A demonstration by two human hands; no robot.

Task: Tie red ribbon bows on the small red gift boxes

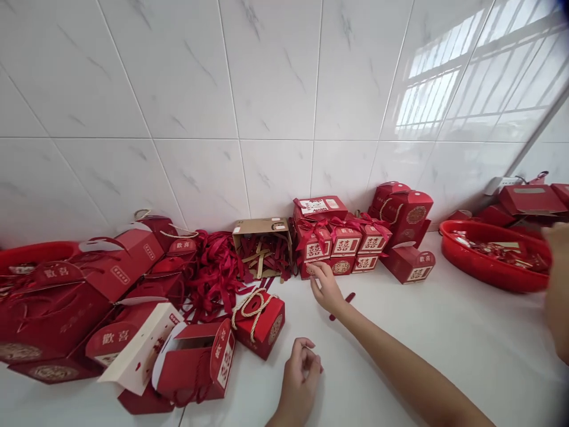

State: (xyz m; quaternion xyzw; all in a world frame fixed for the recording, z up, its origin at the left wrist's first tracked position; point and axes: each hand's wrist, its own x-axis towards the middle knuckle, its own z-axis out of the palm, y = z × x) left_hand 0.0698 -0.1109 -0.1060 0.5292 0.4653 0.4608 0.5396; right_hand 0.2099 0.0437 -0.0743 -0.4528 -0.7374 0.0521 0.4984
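Observation:
My right hand (326, 287) reaches forward with its fingers apart. Its fingertips are at the lower left box (341, 266) area of a stack of small red gift boxes with double-happiness labels, several tied with red ribbon bows (315, 230); whether they touch cannot be told. Beside the right wrist, a dark red strip (342, 306) lies on the white table. Nearer to me, my left hand (299, 376) hovers over or rests on the table, fingers loosely curled with a gap, nothing visible in it. To its upper left stands a red box with a gold rope handle (262, 323).
An open brown carton (262, 226) holds red and gold strips. Red ribbons (216, 270) lie heaped beside it. Red boxes (195, 367) crowd the left. A red basin (493, 279) stands right, near another box (409, 265). A blurred arm (559, 296) enters at the right edge.

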